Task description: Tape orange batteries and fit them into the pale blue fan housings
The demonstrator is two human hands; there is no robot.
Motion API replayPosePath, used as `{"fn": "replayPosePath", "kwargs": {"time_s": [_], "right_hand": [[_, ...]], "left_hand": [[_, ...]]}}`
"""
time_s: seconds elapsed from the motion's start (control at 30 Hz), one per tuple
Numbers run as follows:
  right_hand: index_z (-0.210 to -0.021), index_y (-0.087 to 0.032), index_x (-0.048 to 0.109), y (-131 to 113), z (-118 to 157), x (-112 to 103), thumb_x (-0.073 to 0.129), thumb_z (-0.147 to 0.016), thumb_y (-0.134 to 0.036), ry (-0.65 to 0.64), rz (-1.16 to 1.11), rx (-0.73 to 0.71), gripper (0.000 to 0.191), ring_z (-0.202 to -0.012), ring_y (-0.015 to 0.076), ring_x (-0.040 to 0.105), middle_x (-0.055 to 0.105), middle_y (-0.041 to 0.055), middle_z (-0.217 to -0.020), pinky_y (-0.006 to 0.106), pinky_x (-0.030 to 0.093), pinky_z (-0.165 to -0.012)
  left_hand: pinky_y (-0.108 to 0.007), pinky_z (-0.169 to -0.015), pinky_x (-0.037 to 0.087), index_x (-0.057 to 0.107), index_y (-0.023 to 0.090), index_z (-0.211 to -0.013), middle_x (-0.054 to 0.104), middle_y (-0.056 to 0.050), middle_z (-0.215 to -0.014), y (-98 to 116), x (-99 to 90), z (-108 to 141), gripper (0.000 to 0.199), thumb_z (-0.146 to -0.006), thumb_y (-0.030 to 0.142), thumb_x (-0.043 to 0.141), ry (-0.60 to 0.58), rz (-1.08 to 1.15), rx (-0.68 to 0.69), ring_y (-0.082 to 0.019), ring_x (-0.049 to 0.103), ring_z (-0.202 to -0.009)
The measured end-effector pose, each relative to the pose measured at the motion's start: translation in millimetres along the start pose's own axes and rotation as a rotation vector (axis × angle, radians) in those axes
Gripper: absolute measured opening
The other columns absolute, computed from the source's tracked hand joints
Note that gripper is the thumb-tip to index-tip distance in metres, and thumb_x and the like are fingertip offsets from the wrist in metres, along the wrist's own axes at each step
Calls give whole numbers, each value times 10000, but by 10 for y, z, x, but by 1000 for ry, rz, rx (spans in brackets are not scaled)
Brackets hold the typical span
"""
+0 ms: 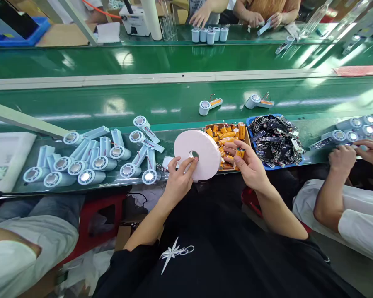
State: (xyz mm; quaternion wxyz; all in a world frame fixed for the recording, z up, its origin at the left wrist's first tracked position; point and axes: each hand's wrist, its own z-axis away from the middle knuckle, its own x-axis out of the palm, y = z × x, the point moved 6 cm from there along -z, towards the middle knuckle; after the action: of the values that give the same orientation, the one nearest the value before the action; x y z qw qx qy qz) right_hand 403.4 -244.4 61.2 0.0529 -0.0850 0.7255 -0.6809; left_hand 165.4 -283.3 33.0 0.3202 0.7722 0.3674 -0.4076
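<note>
A white disc-shaped roll [202, 152] with a hole in its middle stands near the table's front edge. My left hand [180, 178] grips it, fingers at the hole. My right hand [249, 165] is closed on an orange battery [240, 152], over the right part of a cardboard box full of orange batteries [226, 133]. Right of that box, a blue tray [275, 167] holds a heap of dark circuit boards [278, 140]. Several light-blue device housings [102, 162] with round heads lie to the left of the roll.
Two housings with orange batteries [204, 107] [253, 101] lie on the green conveyor [143, 101]. A co-worker's hands [342, 159] are at more housings on the right. Across the line, other people's hands [200, 16] work beside upright blue cylinders [210, 37]. A slanted metal post [25, 118] stands left.
</note>
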Motion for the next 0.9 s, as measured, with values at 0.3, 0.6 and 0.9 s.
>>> {"fn": "replayPosePath", "kwargs": {"time_s": [0.3, 0.6, 0.9], "right_hand": [[-1596, -289, 439, -6, 34, 192, 524, -1077, -511, -138, 300, -29, 571, -1513, 286, 437, 517, 65, -1589, 478, 350, -1296], [-1514, -239, 575, 62, -48, -1, 678, -976, -434, 100, 240, 12, 581, -1030, 267, 736, 757, 71, -1100, 446, 619, -977], [-1236, -325, 631, -118, -126, -437, 645, -968, -377, 693, -49, -391, 273, -1236, 250, 692, 695, 80, -1312, 496, 589, -1034]], "left_hand": [[-421, -1083, 404, 596, 291, -1514, 723, -22, -1356, 98, -140, -54, 676, -901, 5, 598, 72, -145, -29, -290, 460, -1146], [-490, -1018, 309, 433, 412, -1610, 743, 12, -1313, 181, -307, -155, 742, -961, 114, 633, 97, -285, -55, -270, 453, -1031], [-438, -872, 363, 620, 289, -1480, 690, -88, -1238, 822, 131, 303, 661, -853, 435, 770, -118, 22, -113, -278, 513, -1052]]}}
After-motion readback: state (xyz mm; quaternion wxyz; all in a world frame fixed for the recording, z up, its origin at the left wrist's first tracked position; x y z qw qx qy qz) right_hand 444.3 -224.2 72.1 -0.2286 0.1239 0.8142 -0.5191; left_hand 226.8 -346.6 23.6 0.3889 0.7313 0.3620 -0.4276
